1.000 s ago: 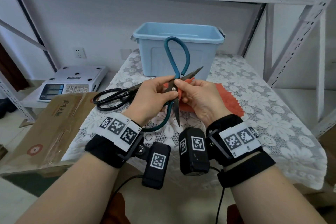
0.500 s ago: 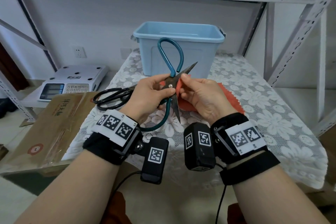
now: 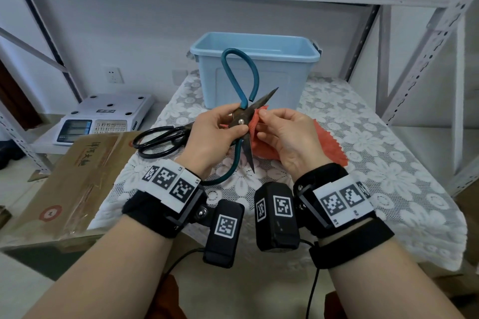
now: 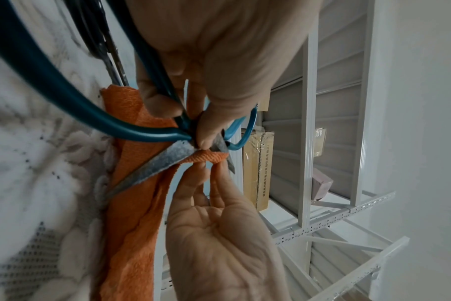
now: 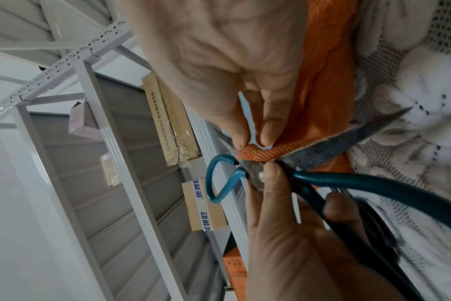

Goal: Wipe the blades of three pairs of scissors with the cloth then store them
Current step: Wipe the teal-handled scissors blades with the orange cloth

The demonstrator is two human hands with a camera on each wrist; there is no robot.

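Holding teal scissors [image 3: 239,122] up over worktop [image 3: 375,163] middle, in front of blue bin [image 3: 255,59]. Left hand [image 3: 211,137] pinched at the pivot, thumb by the rivet: likely to lock blades splayed and steady. Right hand [image 3: 287,134] pinching orange cloth [image 3: 259,118] fold into the blade crotch, rest trailing to worktop. Blades wide open: one tip toward far right corner, other down toward near edge; handle loops opposite. Black scissors [image 3: 160,140] flat near left edge, handles left. Third pair not seen.
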